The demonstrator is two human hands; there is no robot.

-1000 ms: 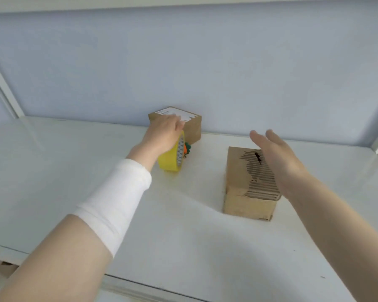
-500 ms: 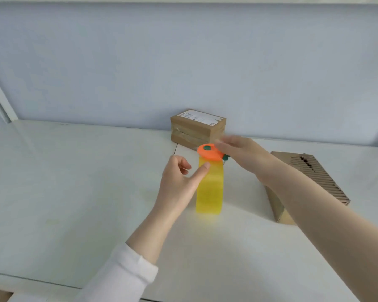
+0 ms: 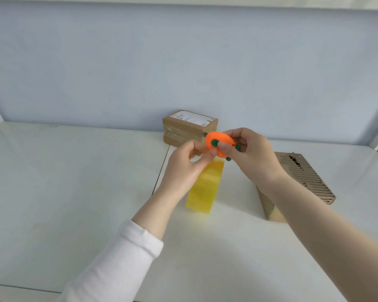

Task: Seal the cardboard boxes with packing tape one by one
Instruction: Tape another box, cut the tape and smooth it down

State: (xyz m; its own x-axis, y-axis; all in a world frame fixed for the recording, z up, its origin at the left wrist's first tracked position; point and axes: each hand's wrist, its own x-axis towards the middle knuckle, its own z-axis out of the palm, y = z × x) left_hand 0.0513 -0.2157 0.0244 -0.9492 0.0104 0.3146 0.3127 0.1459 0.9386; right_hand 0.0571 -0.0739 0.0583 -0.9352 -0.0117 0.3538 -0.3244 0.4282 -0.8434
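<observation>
A yellow packing tape roll [image 3: 203,192] stands on its edge on the white table [image 3: 63,182]. Above its top, my right hand [image 3: 253,158] grips an orange round tape cutter [image 3: 216,141] with green knobs. My left hand [image 3: 183,168] pinches the cutter's lower left edge with thumb and forefinger. A cardboard box with a white label [image 3: 190,125] sits against the back wall behind the hands. A second box wrapped in ribbed brown paper [image 3: 303,175] lies at the right, partly hidden by my right forearm.
A blue-grey wall closes off the back of the table. A thin dark seam [image 3: 162,168] runs across the tabletop beside the tape roll. White frame posts stand at the far left and far right edges.
My left hand has let go of the roll's side and come up to pinch the orange cutter. My right hand has left the ribbed box and taken the cutter.
</observation>
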